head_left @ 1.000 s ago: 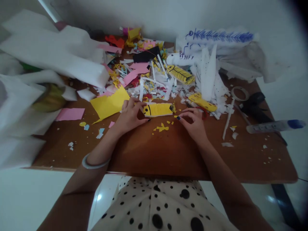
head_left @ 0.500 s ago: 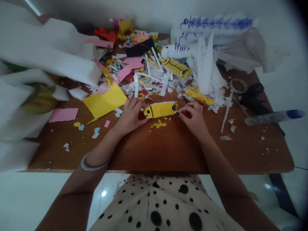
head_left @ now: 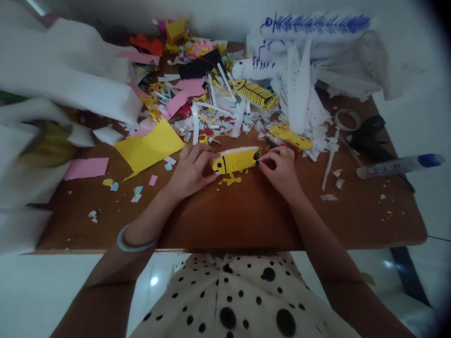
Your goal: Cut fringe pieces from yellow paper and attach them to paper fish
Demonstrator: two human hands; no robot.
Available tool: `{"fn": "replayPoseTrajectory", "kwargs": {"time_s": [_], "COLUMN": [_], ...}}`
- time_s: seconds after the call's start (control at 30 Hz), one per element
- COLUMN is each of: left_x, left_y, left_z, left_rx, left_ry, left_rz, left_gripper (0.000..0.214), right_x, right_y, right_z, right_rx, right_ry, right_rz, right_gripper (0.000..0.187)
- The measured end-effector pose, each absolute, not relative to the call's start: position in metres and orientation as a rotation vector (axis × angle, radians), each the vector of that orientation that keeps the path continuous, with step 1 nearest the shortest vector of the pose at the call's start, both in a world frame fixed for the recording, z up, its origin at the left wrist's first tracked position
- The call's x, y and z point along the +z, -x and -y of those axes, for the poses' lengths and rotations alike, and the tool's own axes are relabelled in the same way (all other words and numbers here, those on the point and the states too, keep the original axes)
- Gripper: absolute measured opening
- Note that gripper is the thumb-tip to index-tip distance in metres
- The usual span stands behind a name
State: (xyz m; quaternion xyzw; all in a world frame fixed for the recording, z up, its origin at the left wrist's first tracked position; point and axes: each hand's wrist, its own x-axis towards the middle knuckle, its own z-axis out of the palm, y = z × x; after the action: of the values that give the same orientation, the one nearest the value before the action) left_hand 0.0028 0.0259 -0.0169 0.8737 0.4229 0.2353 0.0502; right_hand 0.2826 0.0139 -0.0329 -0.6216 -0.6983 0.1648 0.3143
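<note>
A yellow paper fish (head_left: pixel 239 161) with a black eye, a black band behind its head and a black-marked tail lies between my two hands over the table. My left hand (head_left: pixel 193 168) pinches its head end between thumb and fingers. At the tail end, my right hand (head_left: pixel 280 168) is closed, thumb against forefinger, with a small dark spot at the fingertips. White material shows along the fish's upper edge. Small yellow paper scraps (head_left: pixel 230 180) lie just below it. Beyond it are a yellow fish with black stripes (head_left: pixel 256 94) and a yellow spotted piece (head_left: pixel 291 136).
Yellow paper (head_left: pixel 150 145) and pink paper (head_left: pixel 87 168) lie to the left, near large white foam-like sheets (head_left: pixel 88 89). Mixed paper scraps are heaped at the back. To the right are a tape roll (head_left: pixel 348 120), a black tool (head_left: pixel 369 141) and a clear blue-ended tube (head_left: pixel 398 166).
The fish has tipped toward me, so more of its white upper edge shows. Both hands keep their hold at its ends. The whole view has shifted slightly.
</note>
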Motion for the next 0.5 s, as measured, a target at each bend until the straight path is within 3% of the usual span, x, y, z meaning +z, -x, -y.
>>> {"fn": "replayPoseTrajectory", "kwargs": {"time_s": [0.5], "left_x": [-0.0149], "left_y": [-0.004], "left_z": [-0.0239], "left_rx": [0.67], "left_ry": [-2.579], "left_rz": [-1.308], "left_gripper": [0.038], "right_x": [-0.0326], "right_y": [-0.2816], "right_z": [-0.0142], "right_rx": [0.403], "right_ry": [1.622], "right_rz": [1.846], "right_gripper": [0.005]}}
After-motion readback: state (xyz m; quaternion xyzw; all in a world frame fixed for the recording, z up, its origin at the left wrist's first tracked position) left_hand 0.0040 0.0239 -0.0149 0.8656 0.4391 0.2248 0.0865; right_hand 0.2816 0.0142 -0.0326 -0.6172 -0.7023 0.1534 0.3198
